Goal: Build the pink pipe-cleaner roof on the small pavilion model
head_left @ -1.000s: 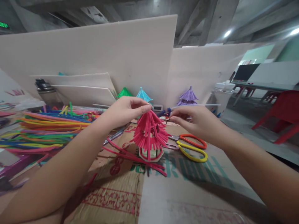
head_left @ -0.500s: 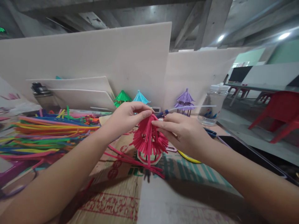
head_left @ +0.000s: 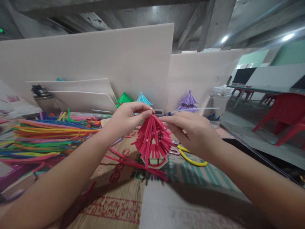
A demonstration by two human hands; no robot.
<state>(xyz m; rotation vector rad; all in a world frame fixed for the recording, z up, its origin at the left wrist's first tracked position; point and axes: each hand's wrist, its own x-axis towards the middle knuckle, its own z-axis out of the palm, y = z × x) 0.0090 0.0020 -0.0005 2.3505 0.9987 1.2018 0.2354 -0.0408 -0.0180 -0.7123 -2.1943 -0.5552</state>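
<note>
A pink model pavilion [head_left: 156,140], made of fuzzy pipe cleaners with a tiered roof, stands on a pale base in front of me. My left hand [head_left: 133,116] pinches the peak of its roof between thumb and fingers. Close by the roof's right side, my right hand [head_left: 190,128] has its fingers stretched out; whether the fingertips touch the strips I cannot tell. Loose pink pipe cleaners [head_left: 135,163] lie at the foot of the model. Behind my right hand shows a blue tool [head_left: 169,113] with a clear stick [head_left: 197,109], mostly hidden.
Bundles of coloured pipe cleaners [head_left: 52,135] cover the left side. Yellow-handled scissors [head_left: 194,162] lie right of the model. Green [head_left: 125,98], light blue [head_left: 144,98] and purple [head_left: 188,99] models stand behind, beside a clear bottle [head_left: 218,105]. A dark flat device [head_left: 257,159] lies at right.
My right hand has drawn back slightly from the roof's front strips, and its fingers are straighter. The pink model has tilted or turned a little. My left hand keeps its pinch at the peak.
</note>
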